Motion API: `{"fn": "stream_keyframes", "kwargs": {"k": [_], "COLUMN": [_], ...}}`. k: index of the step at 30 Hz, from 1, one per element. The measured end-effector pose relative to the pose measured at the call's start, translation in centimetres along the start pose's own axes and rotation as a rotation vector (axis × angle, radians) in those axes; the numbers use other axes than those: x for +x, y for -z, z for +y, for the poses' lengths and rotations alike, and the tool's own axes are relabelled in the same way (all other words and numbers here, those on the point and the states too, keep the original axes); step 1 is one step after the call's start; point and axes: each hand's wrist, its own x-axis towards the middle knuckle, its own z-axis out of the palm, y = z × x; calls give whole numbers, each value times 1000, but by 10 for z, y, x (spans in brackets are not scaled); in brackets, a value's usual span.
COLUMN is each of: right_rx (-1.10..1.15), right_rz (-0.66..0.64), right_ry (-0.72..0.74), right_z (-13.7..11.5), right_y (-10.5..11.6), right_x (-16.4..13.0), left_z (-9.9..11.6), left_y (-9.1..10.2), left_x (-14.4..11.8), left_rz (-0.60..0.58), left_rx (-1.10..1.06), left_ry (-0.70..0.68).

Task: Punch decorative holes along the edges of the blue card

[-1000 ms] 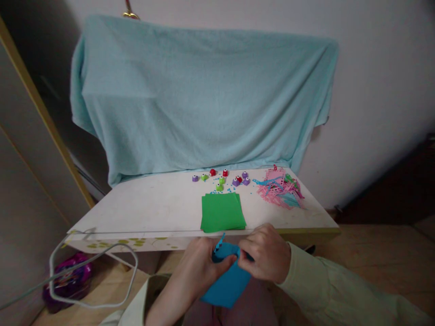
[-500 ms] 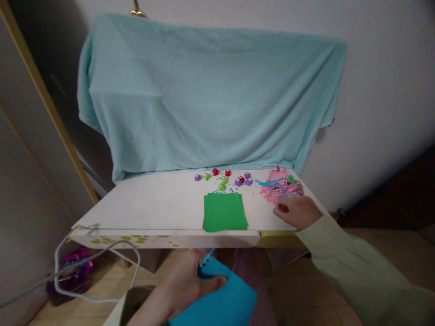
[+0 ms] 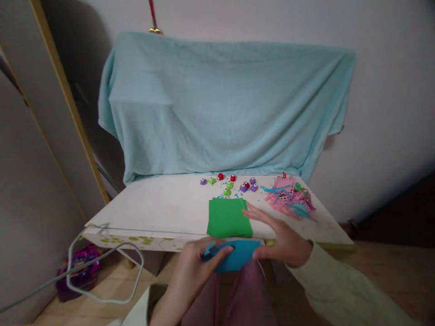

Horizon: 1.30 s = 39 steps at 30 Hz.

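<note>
My left hand [image 3: 200,265] is closed on a sheet of blue paper [image 3: 238,256], held over my lap just in front of the table edge, with a thin torn strip sticking up by the fingers. At the sheet's right end is my right hand [image 3: 280,237], its fingers spread and the thumb by the paper's corner; whether it touches is unclear. Beyond the hands a stack of green paper [image 3: 229,218] lies at the table's front edge. To its right is a pile of pink, blue and green paper scraps [image 3: 288,197], some dotted with holes.
Several small purple, green and red eyed pieces [image 3: 226,192] stand at the back of the white table [image 3: 163,203], amid tiny blue bits. A light blue cloth [image 3: 227,104] hangs behind. At left, a grey cable [image 3: 132,290] loops past a shiny purple bag [image 3: 79,271] on the floor.
My right hand has left the scrap pile and come to the blue paper, opening. A light blue scrap now shows on the pile. The blue paper has been raised and tilted flatter.
</note>
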Motion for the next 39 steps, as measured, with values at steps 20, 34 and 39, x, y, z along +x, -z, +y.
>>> {"fn": "stream_keyframes", "kwargs": {"k": [20,34,39], "right_rx": [-620,-48,102], "right_rz": [147,228,232], "right_ry": [155,16,-64], "right_z": [74,101,101], "right_y": [-54,-98,-97], "right_x": [-5,-1,3], "left_z": [-70,-95,-98], "left_y": [-27,-22,-21], "left_x": [68,69,75], "left_rz": [165,-19,-44], "left_rx": [933,458,284], "left_ry": [-518,-370,-341]}}
